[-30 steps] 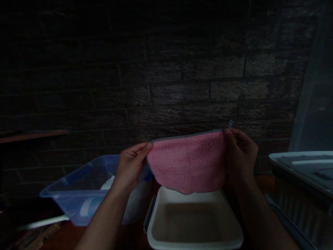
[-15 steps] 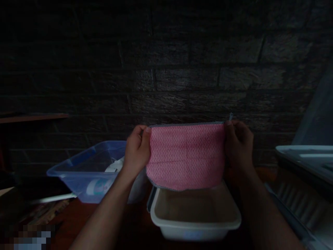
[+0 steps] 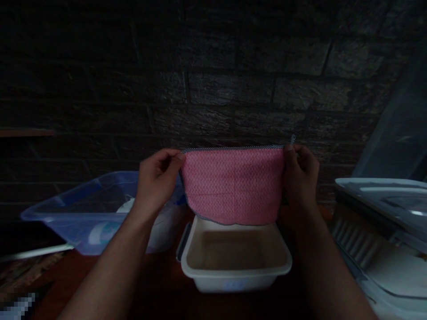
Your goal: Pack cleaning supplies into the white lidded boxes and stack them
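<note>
A pink cleaning cloth (image 3: pixel 233 186) with a black-and-white stitched edge hangs stretched between my two hands. My left hand (image 3: pixel 158 178) pinches its upper left corner between thumb and fingers. At the upper right corner, my right hand (image 3: pixel 302 171) is closed on the cloth, and a small loop of the edging sticks up above the thumb. Below and partly behind the cloth stands a white plastic container (image 3: pixel 236 275) without a lid on top. Its far rim is hidden by the cloth's lower edge.
To the left is a translucent blue plastic basin (image 3: pixel 60 215) with white items inside. A lidded clear-and-white box (image 3: pixel 383 195) stands at the right. Everything rests on a dark reddish-brown table (image 3: pixel 160 289) against a dark brick wall (image 3: pixel 213 89).
The view has shifted a little, so the container and basin sit further left. My left hand has moved slightly outward, and the cloth is raised a little, still held at both corners.
</note>
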Demonstrator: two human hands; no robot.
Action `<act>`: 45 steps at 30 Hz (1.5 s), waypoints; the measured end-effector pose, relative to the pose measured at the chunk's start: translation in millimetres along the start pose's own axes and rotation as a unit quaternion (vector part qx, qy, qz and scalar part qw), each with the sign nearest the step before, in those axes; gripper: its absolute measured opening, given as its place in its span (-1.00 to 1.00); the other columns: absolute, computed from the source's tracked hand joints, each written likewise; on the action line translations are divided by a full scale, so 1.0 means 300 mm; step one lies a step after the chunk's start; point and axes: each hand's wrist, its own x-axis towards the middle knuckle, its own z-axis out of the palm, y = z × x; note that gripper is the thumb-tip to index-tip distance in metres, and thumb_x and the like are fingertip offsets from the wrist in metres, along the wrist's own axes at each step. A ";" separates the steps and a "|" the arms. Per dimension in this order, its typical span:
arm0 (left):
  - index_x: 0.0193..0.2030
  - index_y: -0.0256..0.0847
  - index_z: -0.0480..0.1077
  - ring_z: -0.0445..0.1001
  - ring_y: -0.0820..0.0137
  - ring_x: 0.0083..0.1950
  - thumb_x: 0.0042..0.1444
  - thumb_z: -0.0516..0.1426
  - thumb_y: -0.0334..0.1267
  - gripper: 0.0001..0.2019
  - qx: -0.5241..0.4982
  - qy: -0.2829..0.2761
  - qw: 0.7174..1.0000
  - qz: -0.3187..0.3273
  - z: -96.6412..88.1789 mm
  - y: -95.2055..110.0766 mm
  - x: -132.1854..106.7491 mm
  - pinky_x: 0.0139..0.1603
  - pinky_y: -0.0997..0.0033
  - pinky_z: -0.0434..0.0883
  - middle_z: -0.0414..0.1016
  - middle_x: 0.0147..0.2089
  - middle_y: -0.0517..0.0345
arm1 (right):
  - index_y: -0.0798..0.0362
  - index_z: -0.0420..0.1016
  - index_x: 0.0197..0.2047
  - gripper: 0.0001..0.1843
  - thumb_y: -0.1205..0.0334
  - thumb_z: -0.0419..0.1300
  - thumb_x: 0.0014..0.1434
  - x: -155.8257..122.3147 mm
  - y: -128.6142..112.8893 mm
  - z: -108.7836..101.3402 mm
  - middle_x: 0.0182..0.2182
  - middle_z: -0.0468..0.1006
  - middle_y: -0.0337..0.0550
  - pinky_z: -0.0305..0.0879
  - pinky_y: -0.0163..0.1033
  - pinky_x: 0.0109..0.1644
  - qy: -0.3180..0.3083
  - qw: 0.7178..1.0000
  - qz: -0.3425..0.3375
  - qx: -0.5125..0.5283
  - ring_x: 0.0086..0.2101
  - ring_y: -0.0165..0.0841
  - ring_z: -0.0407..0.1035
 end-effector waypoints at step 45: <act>-0.22 -0.11 0.36 0.30 0.40 -0.39 0.41 0.05 -0.14 -0.82 0.072 -0.004 0.995 0.066 0.031 0.009 -0.042 -0.38 0.42 0.20 0.31 -0.40 0.25 | 0.00 0.53 -0.28 -0.73 0.01 0.19 0.35 0.001 0.017 -0.022 -0.47 0.37 -0.24 0.07 -0.19 -0.39 0.035 0.989 -0.054 -0.136 -0.47 -0.34 0.23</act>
